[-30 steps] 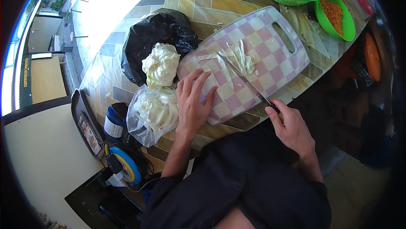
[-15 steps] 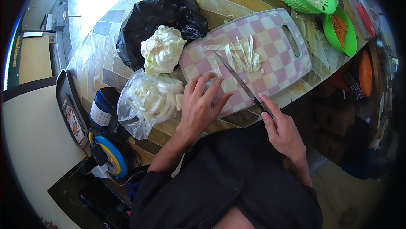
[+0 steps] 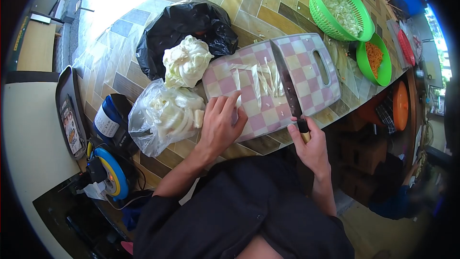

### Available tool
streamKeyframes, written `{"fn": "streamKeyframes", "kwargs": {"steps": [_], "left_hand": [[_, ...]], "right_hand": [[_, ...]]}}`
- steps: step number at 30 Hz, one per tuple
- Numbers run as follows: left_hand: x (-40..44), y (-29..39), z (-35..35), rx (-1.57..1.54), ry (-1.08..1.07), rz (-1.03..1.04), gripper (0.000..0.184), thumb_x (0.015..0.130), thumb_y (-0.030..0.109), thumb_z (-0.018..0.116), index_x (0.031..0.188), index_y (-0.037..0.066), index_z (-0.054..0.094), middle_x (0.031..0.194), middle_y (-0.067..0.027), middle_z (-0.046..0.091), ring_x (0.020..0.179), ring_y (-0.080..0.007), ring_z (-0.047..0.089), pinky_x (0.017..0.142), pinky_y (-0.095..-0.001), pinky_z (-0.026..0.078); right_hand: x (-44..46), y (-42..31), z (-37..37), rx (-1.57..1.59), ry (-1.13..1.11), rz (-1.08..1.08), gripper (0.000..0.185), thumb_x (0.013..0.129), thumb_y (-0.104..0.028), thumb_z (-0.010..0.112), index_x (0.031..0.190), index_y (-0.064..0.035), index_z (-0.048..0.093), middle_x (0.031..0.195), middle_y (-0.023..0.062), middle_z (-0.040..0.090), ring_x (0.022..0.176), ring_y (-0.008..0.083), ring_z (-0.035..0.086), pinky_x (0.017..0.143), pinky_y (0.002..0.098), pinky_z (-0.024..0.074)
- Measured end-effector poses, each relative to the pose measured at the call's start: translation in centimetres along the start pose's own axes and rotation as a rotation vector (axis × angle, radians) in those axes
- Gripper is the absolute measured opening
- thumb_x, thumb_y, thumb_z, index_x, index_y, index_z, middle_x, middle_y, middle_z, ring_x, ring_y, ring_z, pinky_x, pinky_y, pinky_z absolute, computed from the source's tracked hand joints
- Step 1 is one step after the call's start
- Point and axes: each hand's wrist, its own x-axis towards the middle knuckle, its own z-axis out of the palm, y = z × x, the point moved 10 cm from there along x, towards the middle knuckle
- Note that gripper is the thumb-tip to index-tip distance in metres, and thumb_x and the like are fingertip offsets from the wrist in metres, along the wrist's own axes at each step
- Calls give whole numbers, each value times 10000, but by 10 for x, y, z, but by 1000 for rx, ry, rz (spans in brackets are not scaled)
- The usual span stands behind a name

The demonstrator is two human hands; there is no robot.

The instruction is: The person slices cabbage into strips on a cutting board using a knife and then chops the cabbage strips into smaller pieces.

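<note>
A long knife (image 3: 286, 79) lies over the pink-and-cream checked cutting board (image 3: 309, 50), its handle in my right hand (image 3: 312, 150) at the board's near edge. Pale cabbage strips (image 3: 266, 79) are spread on the board, left of the blade. At the board's left near corner rests my left hand (image 3: 222, 122), fingers bent, with a thin pale strip at its fingertips; whether it grips the strip is unclear. A cabbage head (image 3: 187, 61) sits against the black plastic bag (image 3: 165, 29). Below it, a clear bag (image 3: 160, 120) holds more cabbage.
At the back right stand a green colander (image 3: 322, 17) of chopped pale vegetable and a green bowl (image 3: 385, 70) of shredded orange vegetable. To the left are a blue pack (image 3: 106, 120), a dark tray (image 3: 69, 115) and a blue-yellow cord reel (image 3: 120, 170).
The view has shifted. My right hand has swung the knife rightward, away from the strips, and its blade now points up the board. My left hand stays near the board's left near corner.
</note>
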Motion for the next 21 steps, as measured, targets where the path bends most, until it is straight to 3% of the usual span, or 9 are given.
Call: {"fn": "streamKeyframes", "kwargs": {"steps": [1, 8, 9, 12, 13, 16, 21], "left_hand": [[1, -1, -2, -8, 8, -2, 445, 863, 49, 724, 1305, 29, 685, 934, -109, 643, 906, -308, 629, 858, -428, 535], [4, -10, -4, -46, 60, -49, 414, 885, 33, 693, 1299, 27, 682, 904, -103, 647, 819, -242, 677, 733, -384, 573], [4, -13, -5, -66, 59, -86, 406, 892, 33, 690, 1298, 28, 682, 903, -102, 650, 810, -228, 687, 710, -372, 578], [9, -12, -10, -91, 88, -141, 389, 908, 34, 692, 1296, 31, 685, 927, -104, 671, 777, -198, 703, 699, -335, 595], [11, -11, -10, -88, 83, -147, 387, 912, 37, 694, 1298, 33, 678, 925, -106, 668, 761, -202, 701, 691, -339, 592], [9, -10, -13, -99, 73, -206, 375, 931, 44, 695, 1304, 31, 661, 928, -110, 668, 742, -202, 703, 678, -340, 587], [-4, -17, -24, -313, 175, -377, 344, 986, 25, 676, 1326, -6, 634, 961, -92, 691, 812, -147, 720, 721, -300, 592]], "right_hand": [[7, 0, -5, 43, 82, -40, 330, 1020, -275, 760, 1139, 27, 705, 820, 122, 721, 736, 155, 667, 723, 322, 535], [68, -25, -19, -68, 117, -138, 314, 997, -276, 776, 983, 21, 675, 793, 152, 703, 703, 251, 671, 700, 384, 528], [76, -27, -14, -89, 56, -90, 332, 971, -269, 799, 971, 25, 644, 869, 172, 685, 788, 316, 669, 754, 409, 528], [95, -40, 2, -191, 70, -295, 359, 940, -259, 820, 990, 30, 612, 971, 192, 643, 916, 365, 651, 832, 438, 522], [98, -44, 10, -147, 19, -238, 357, 919, -224, 818, 1029, 35, 599, 1051, 211, 611, 1023, 408, 623, 894, 471, 510], [104, -53, 31, -84, 47, -346, 311, 905, -177, 807, 992, 29, 591, 973, 185, 634, 913, 384, 643, 848, 464, 509], [109, -60, 77, 22, -80, -368, 312, 893, -165, 795, 1025, 45, 606, 972, 223, 663, 928, 415, 659, 852, 479, 507]]}}
